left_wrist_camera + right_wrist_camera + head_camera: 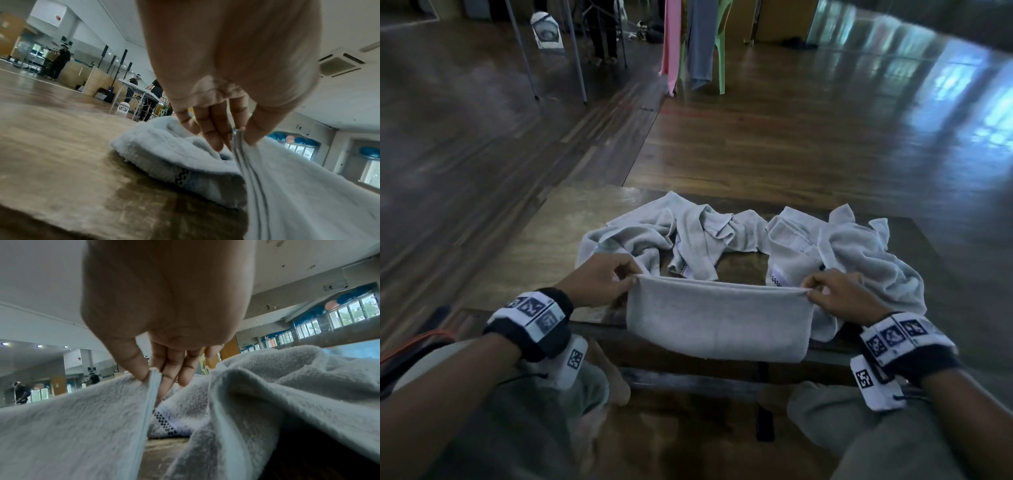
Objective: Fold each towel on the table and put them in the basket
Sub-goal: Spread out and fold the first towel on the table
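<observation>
A light grey towel (717, 322), folded over, hangs stretched between my hands at the near edge of the low wooden table (544, 240). My left hand (631, 278) pinches its top left corner between thumb and fingers (238, 134). My right hand (810, 291) pinches the top right corner (152, 374). Behind it lie crumpled grey towels: one heap at the left and middle (674, 233), one at the right (859, 253). No basket shows in any view.
The table stands on a glossy wooden floor (791, 137). My knees (842, 428) are below the near edge. Far back are a green chair (722, 44) with pink and grey cloths hung by it, metal stand legs (578, 68) and other people at tables (152, 97).
</observation>
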`<state>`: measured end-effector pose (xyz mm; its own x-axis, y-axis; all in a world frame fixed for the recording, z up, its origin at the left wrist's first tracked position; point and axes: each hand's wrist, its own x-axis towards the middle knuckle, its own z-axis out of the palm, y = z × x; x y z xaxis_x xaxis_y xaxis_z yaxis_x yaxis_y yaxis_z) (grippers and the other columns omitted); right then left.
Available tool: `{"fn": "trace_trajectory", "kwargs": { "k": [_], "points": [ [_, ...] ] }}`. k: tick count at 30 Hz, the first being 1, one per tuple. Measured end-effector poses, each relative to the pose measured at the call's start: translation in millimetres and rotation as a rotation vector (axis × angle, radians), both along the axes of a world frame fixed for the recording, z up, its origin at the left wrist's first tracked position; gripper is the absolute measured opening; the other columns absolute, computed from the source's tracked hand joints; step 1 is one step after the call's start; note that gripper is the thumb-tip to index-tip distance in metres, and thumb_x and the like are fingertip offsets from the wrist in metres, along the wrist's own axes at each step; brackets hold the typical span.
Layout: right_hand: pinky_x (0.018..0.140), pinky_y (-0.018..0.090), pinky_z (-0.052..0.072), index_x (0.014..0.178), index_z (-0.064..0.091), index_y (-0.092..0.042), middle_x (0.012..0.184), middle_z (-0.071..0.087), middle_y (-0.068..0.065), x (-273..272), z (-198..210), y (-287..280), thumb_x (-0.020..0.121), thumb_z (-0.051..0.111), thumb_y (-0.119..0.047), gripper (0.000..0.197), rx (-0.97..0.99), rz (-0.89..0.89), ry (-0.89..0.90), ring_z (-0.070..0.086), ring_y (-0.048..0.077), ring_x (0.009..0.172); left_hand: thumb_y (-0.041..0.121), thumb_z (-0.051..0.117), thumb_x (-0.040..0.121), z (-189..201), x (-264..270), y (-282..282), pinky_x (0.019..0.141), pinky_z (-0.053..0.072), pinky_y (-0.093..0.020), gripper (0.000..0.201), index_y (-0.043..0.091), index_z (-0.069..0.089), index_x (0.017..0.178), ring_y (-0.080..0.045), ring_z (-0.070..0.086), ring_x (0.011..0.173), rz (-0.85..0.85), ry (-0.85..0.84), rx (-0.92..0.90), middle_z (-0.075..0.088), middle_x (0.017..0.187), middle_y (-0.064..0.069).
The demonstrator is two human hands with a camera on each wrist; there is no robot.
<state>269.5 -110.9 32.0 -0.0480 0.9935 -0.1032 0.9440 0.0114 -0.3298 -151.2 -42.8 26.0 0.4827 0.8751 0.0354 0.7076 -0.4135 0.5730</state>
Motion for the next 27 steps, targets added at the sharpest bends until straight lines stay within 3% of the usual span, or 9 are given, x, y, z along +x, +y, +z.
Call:
{"fn": "trace_trajectory", "kwargs": {
  "k": [2, 4, 6, 11, 15, 18, 21, 24, 27],
  "points": [
    [0.088, 0.036, 0.023, 0.086, 0.063, -0.031, 0.092, 0.064, -0.010, -3.8, -3.5, 8.1, 0.088, 0.055, -0.024, 0.011, 0.073, -0.049, -0.042, 0.053, 0.012, 0.100, 0.017, 0.059, 0.088, -5.3, 5.7, 10.4, 0.070, 0.045, -0.014, 0.008, 0.017, 0.066, 0.092, -0.015, 0.062, 0.081, 0.017, -0.012, 0.057, 0.068, 0.086, 0.002],
    [0.088, 0.038, 0.023, 0.093, 0.065, -0.025, 0.089, 0.059, -0.011, -8.0, -3.4, 15.9, 0.088, 0.054, -0.024, 0.012, 0.106, -0.075, -0.091, 0.050, 0.015, 0.103, 0.026, 0.053, 0.086, -9.2, 8.4, 19.4, 0.074, 0.051, -0.031, 0.019, 0.015, 0.066, 0.094, -0.016, 0.062, 0.080, 0.043, 0.007, 0.095, 0.068, 0.086, 0.001],
    [0.090, 0.037, 0.022, 0.099, 0.064, -0.022, 0.085, 0.051, -0.014, -12.2, -0.3, 23.6, 0.089, 0.054, -0.022, 0.015, 0.139, -0.097, -0.089, 0.047, 0.015, 0.106, 0.028, 0.049, 0.082, -10.4, 12.5, 27.1, 0.075, 0.051, -0.038, 0.024, 0.015, 0.066, 0.092, -0.016, 0.060, 0.079, 0.075, -0.021, 0.138, 0.066, 0.086, 0.002],
    [0.084, 0.036, 0.021, 0.097, 0.062, -0.023, 0.095, 0.054, -0.014, -5.2, 11.0, 37.0, 0.087, 0.055, -0.019, 0.013, 0.434, -0.134, -0.012, 0.047, 0.013, 0.100, 0.006, 0.058, 0.086, 7.0, 26.9, 41.0, 0.069, 0.039, -0.008, 0.012, 0.008, 0.065, 0.096, -0.013, 0.055, 0.077, 0.170, -0.160, 0.293, 0.062, 0.087, 0.003],
    [0.086, 0.040, 0.027, 0.096, 0.061, -0.023, 0.093, 0.054, -0.015, 2.1, 22.7, 34.0, 0.083, 0.051, -0.025, 0.017, 0.547, -0.077, 0.055, 0.050, 0.012, 0.094, 0.002, 0.062, 0.083, 26.3, 20.5, 41.6, 0.070, 0.042, -0.011, 0.013, 0.011, 0.065, 0.093, -0.007, 0.057, 0.077, 0.122, -0.194, 0.376, 0.064, 0.084, 0.002],
    [0.093, 0.043, 0.028, 0.091, 0.062, -0.025, 0.090, 0.060, -0.011, 3.9, 34.7, 22.7, 0.083, 0.059, -0.020, 0.010, 0.514, -0.043, 0.110, 0.054, 0.014, 0.094, 0.003, 0.065, 0.082, 47.4, 9.4, 31.8, 0.073, 0.041, -0.004, 0.019, 0.021, 0.064, 0.089, 0.008, 0.058, 0.082, 0.035, -0.181, 0.326, 0.065, 0.085, 0.013],
    [0.099, 0.038, 0.034, 0.079, 0.062, -0.030, 0.084, 0.064, -0.012, 6.2, 55.9, 6.8, 0.076, 0.058, -0.026, 0.007, 0.401, 0.004, 0.275, 0.056, 0.005, 0.089, 0.026, 0.066, 0.080, 70.1, -6.1, 17.6, 0.078, 0.045, -0.010, 0.004, 0.028, 0.064, 0.083, -0.001, 0.063, 0.083, -0.070, -0.166, 0.164, 0.068, 0.085, 0.009],
    [0.078, 0.011, 0.042, 0.068, 0.064, -0.033, 0.078, 0.063, 0.000, 1.8, 79.2, -6.3, 0.072, 0.055, -0.011, 0.024, 0.236, 0.083, 0.526, 0.055, -0.001, 0.076, 0.042, 0.062, 0.073, 86.3, -20.7, 12.3, 0.077, 0.049, -0.022, 0.020, 0.024, 0.067, 0.083, -0.013, 0.064, 0.084, -0.166, -0.276, -0.222, 0.070, 0.087, 0.002],
    [0.067, 0.012, 0.044, 0.063, 0.065, -0.024, 0.072, 0.061, -0.002, 1.6, 78.0, 0.6, 0.082, 0.053, 0.011, 0.041, 0.047, 0.089, 0.565, 0.054, 0.002, 0.070, 0.032, 0.065, 0.079, 82.4, -18.9, 18.6, 0.073, 0.045, -0.016, 0.017, 0.017, 0.067, 0.086, -0.009, 0.060, 0.078, -0.179, -0.198, -0.328, 0.069, 0.086, 0.003]
  ]
}}
